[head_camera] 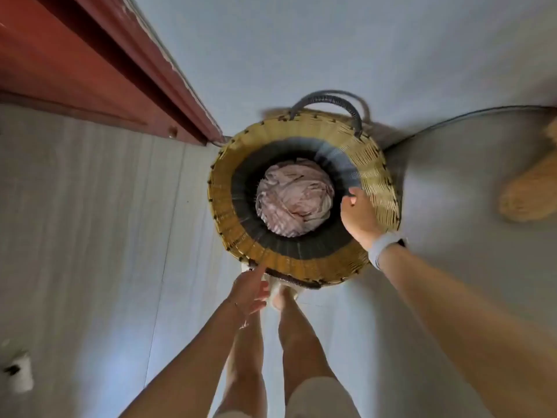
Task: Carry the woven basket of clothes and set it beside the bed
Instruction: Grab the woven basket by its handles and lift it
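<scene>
I look straight down into a round woven basket (373, 176) with a yellow rim and a dark inner band, standing on the pale floor. Crumpled pinkish clothes (294, 197) lie at its bottom. A grey handle (328, 99) arches over the far side, and a dark near handle (294, 280) sits by my feet. My left hand (250, 292) is open, with its forefinger touching the near rim beside that handle. My right hand (358, 215) lies over the right rim, back up, its fingers hidden. A pale band is on that wrist.
A red-brown door frame (120, 73) runs along the upper left, ending close to the basket. A dark cable (452, 119) curves over the floor at right. A tan fluffy thing (530, 191) lies at the right edge. A small white object (21, 372) is at lower left.
</scene>
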### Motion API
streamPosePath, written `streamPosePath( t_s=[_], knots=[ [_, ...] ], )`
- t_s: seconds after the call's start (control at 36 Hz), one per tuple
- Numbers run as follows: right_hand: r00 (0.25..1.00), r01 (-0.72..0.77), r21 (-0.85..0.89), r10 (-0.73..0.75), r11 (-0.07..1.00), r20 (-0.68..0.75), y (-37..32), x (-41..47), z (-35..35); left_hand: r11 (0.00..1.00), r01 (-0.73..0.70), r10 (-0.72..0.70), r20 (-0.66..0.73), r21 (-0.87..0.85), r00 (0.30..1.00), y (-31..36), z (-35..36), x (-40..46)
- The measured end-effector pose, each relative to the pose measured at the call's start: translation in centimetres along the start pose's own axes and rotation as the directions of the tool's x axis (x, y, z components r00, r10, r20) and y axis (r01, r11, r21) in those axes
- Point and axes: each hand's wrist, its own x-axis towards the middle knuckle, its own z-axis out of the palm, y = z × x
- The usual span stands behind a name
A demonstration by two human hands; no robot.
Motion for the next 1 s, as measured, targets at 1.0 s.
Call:
streamPosePath(
  t_s=[1.0],
  knots=[
    [0.926,0.349,-0.026,-0.349,0.937,-0.146,-4.8,-8.5,-5.2,0.83,-0.555,0.497,-0.522,0.053,0.693,1.2,-8.8,-9.8]
  ],
)
